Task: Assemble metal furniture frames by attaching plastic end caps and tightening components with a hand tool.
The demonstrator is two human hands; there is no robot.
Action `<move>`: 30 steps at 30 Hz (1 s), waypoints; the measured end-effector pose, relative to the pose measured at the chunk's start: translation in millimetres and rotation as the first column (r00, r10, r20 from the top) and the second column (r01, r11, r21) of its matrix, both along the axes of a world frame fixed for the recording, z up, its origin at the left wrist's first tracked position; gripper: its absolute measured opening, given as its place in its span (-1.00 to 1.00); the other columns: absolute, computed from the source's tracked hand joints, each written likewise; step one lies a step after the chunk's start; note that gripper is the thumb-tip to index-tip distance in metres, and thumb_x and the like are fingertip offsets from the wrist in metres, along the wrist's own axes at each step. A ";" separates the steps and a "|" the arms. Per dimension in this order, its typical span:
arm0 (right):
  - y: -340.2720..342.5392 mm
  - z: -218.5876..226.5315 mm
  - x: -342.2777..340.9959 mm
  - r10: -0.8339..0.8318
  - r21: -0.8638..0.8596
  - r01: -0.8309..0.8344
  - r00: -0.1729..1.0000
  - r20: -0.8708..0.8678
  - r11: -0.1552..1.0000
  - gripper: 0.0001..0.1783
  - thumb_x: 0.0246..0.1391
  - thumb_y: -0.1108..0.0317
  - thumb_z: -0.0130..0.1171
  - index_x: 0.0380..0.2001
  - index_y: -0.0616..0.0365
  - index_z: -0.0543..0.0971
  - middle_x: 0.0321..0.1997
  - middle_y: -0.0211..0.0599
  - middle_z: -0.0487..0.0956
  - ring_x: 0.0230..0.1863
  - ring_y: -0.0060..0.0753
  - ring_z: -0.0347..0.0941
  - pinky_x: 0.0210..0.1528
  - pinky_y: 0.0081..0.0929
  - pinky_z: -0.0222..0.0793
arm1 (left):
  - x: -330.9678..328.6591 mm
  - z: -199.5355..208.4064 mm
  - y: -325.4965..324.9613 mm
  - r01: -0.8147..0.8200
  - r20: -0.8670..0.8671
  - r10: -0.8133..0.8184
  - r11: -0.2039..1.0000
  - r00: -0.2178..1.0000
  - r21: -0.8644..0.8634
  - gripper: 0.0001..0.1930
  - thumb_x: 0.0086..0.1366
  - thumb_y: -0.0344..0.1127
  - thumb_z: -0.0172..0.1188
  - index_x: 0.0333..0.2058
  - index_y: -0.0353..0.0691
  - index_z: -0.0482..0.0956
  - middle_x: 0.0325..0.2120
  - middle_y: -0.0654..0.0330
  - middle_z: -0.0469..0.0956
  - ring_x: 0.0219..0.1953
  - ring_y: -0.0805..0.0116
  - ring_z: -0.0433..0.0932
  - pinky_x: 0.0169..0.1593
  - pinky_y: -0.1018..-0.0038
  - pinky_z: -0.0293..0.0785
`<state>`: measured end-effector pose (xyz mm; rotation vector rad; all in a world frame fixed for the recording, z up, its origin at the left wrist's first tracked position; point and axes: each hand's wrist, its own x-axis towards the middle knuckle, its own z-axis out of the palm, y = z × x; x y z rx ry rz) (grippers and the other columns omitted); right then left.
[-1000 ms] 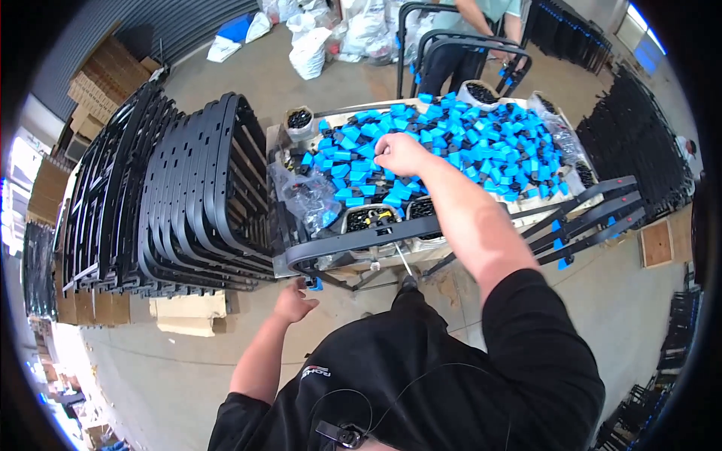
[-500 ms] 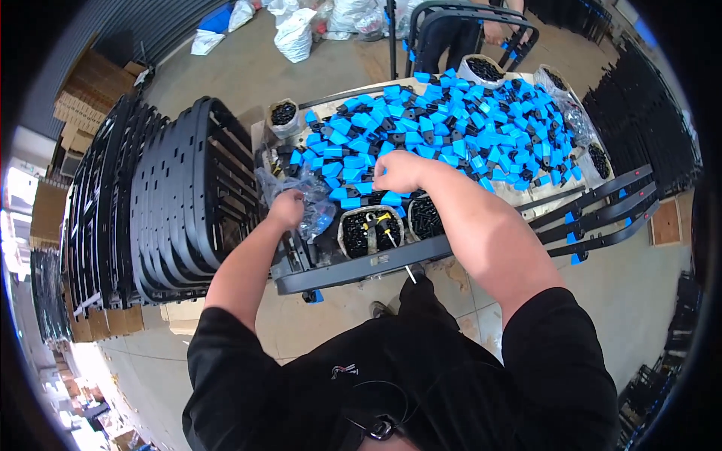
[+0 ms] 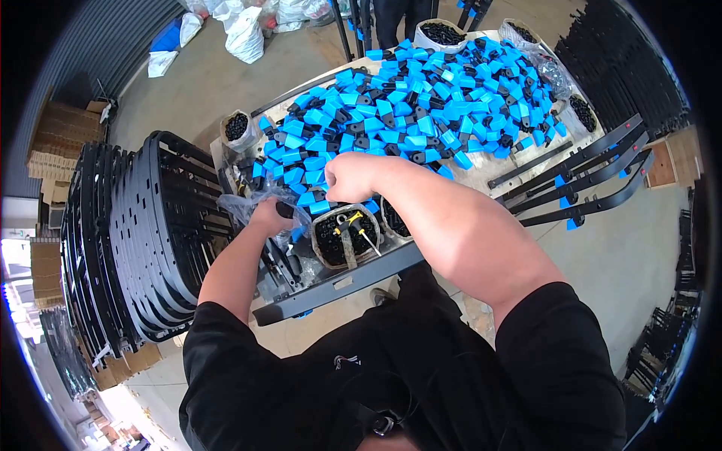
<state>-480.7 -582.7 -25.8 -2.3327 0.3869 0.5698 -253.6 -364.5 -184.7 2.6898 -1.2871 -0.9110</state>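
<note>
Far left of frame: stack of black slatted panels (image 3: 143,240) standing on edge, cardboard boxes (image 3: 56,143) behind them at upper left. White sacks (image 3: 244,34) on the concrete floor along the top edge. Left of centre: left hand (image 3: 269,216) reaches into a crumpled clear plastic bag (image 3: 244,207) at the table's near left corner, fingers curled inside the plastic; looks like a grip on the bag or something in it, but the film hides which. Small tub of black parts (image 3: 236,126) just above that, at the table's left edge. Centre: right hand (image 3: 350,177) clenched in a fist, knuckles up, at the near edge of the pile of blue and black plastic clips (image 3: 421,113); whatever it pinches is hidden by the fist. Directly below it, a round tub (image 3: 347,239) of black pieces with a yellow-handled tool lying on top. A long black bar (image 3: 338,282) lies along the table's near edge. The pile covers most of the table (image 3: 481,177), centre to upper right. Right: several black bars (image 3: 587,177) with blue clips fitted, lying diagonally off the table's right end. Upper right: more stacked black frames (image 3: 624,68).
</note>
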 end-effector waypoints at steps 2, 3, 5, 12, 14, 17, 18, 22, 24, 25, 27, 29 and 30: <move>-2.5 -0.4 -2.1 -0.002 0.009 0.003 1.000 -0.014 1.000 -0.58 0.10 0.09 0.28 -0.09 0.16 0.67 -0.04 -0.07 0.68 0.02 -0.07 0.61 0.04 -0.21 0.51 | -0.7 0.4 -1.3 0.086 0.107 -0.086 0.996 0.991 0.002 -0.30 -0.09 -0.03 0.51 0.05 -0.24 0.62 -0.10 -0.08 0.67 -0.01 0.05 0.66 0.12 0.24 0.55; -0.9 1.1 -0.6 0.004 0.020 -0.004 1.000 -0.021 1.000 -0.57 0.10 0.09 0.28 -0.07 0.16 0.66 -0.03 -0.07 0.68 0.02 -0.07 0.60 0.05 -0.21 0.51 | 4.4 -5.8 5.9 0.078 0.112 -0.078 0.997 0.991 0.004 -0.30 -0.09 -0.03 0.51 0.05 -0.24 0.62 -0.10 -0.08 0.67 -0.01 0.05 0.66 0.12 0.24 0.55; 3.5 5.5 4.0 0.024 0.018 -0.024 1.000 -0.009 1.000 -0.57 0.11 0.08 0.28 -0.07 0.15 0.66 -0.03 -0.07 0.68 0.03 -0.07 0.60 0.05 -0.21 0.50 | 20.3 -23.6 23.1 -0.019 -0.024 0.018 0.999 1.000 -0.027 -0.39 -0.06 -0.05 0.51 -0.04 -0.25 0.64 -0.20 -0.05 0.69 -0.08 0.03 0.68 0.05 0.23 0.57; 2.3 5.8 2.1 0.035 -0.002 -0.035 0.999 -0.024 0.999 -0.53 0.12 0.05 0.29 -0.02 0.15 0.67 0.01 -0.06 0.68 0.06 -0.07 0.60 0.10 -0.22 0.49 | 2.3 -11.8 31.7 -0.125 -0.031 0.121 0.969 0.992 -0.215 -0.64 0.09 -0.20 0.43 -0.23 -0.31 0.61 -0.38 0.04 0.67 -0.27 0.09 0.67 -0.13 0.26 0.57; 1.9 6.7 0.7 0.033 -0.006 -0.033 0.999 -0.034 0.999 -0.52 0.13 0.05 0.29 0.00 0.15 0.67 0.02 -0.06 0.68 0.06 -0.07 0.60 0.10 -0.22 0.49 | -11.3 16.1 28.1 -0.206 -0.077 0.192 0.925 0.978 -0.319 -0.71 0.15 -0.28 0.38 -0.20 -0.31 0.61 -0.33 0.03 0.67 -0.28 0.11 0.66 -0.13 0.27 0.56; 2.1 7.6 -0.3 0.027 -0.020 -0.028 0.999 -0.022 0.999 -0.51 0.13 0.04 0.29 0.01 0.14 0.67 0.03 -0.06 0.68 0.06 -0.07 0.60 0.10 -0.22 0.49 | -39.3 75.7 28.4 -0.104 -0.074 0.075 0.777 0.994 -0.621 -0.76 0.21 -0.34 0.33 -0.17 -0.30 0.62 -0.25 0.04 0.67 -0.31 0.10 0.65 -0.17 0.27 0.55; 0.3 4.4 -1.8 0.018 -0.032 -0.019 1.000 -0.015 0.999 -0.51 0.12 0.04 0.30 0.01 0.14 0.68 0.03 -0.07 0.68 0.07 -0.07 0.60 0.10 -0.21 0.49 | -52.0 102.9 24.4 -0.092 -0.069 0.062 0.779 0.996 -0.621 -0.76 0.21 -0.34 0.33 -0.17 -0.30 0.62 -0.25 0.04 0.67 -0.31 0.10 0.65 -0.17 0.27 0.55; -3.3 1.2 -2.0 0.018 -0.061 -0.019 1.000 -0.011 0.998 -0.52 0.12 0.03 0.30 -0.01 0.13 0.69 0.02 -0.07 0.69 0.06 -0.08 0.60 0.10 -0.20 0.50 | -107.9 208.1 37.5 0.104 -0.024 -0.171 0.701 0.985 -0.706 -0.79 0.21 -0.48 0.34 -0.17 -0.25 0.61 -0.27 0.16 0.64 -0.36 0.40 0.59 -0.27 0.46 0.50; -4.9 -0.8 0.2 -0.007 -0.054 0.005 1.000 -0.024 0.999 -0.53 0.12 0.03 0.30 -0.02 0.12 0.70 0.01 -0.08 0.69 0.05 -0.09 0.61 0.10 -0.19 0.50 | -136.0 229.8 50.2 -0.079 -0.271 -0.196 0.659 0.942 -0.748 -0.78 0.17 -0.56 0.37 -0.21 -0.23 0.58 -0.34 0.28 0.59 -0.39 0.64 0.49 -0.33 0.60 0.44; -4.5 -0.2 0.0 0.005 -0.073 -0.006 1.000 -0.015 0.997 -0.53 0.12 0.03 0.31 -0.02 0.12 0.70 0.02 -0.08 0.69 0.05 -0.10 0.61 0.10 -0.19 0.50 | -150.8 239.2 53.8 -0.074 -0.264 -0.218 0.622 0.940 -0.779 -0.78 0.17 -0.56 0.38 -0.24 -0.24 0.56 -0.35 0.28 0.59 -0.41 0.63 0.48 -0.35 0.59 0.43; -4.0 0.3 1.0 -0.005 -0.077 0.005 1.000 -0.009 0.997 -0.53 0.12 0.03 0.32 -0.02 0.12 0.70 0.02 -0.08 0.69 0.05 -0.10 0.61 0.10 -0.19 0.50 | -174.1 248.4 56.7 -0.012 -0.177 -0.284 0.499 0.942 -0.867 -0.76 0.17 -0.56 0.38 -0.28 -0.26 0.48 -0.33 0.24 0.60 -0.47 0.60 0.46 -0.41 0.59 0.41; -3.5 -1.5 0.9 -0.017 -0.082 0.016 1.000 -0.006 0.996 -0.52 0.11 0.03 0.33 -0.02 0.12 0.70 0.02 -0.08 0.69 0.05 -0.11 0.61 0.10 -0.19 0.50 | -188.4 251.9 60.3 0.114 -0.011 -0.250 0.479 0.968 -0.870 -0.76 0.15 -0.57 0.36 -0.27 -0.24 0.48 -0.40 0.21 0.53 -0.51 0.54 0.44 -0.47 0.54 0.38; -2.6 -2.3 0.3 -0.033 -0.076 0.034 0.999 0.012 0.997 -0.52 0.10 0.03 0.35 -0.03 0.12 0.70 0.01 -0.09 0.69 0.04 -0.12 0.61 0.10 -0.19 0.50 | -199.5 257.8 63.5 0.104 -0.005 -0.207 0.512 0.978 -0.852 -0.77 0.15 -0.57 0.35 -0.25 -0.25 0.50 -0.44 0.20 0.49 -0.53 0.51 0.43 -0.48 0.52 0.37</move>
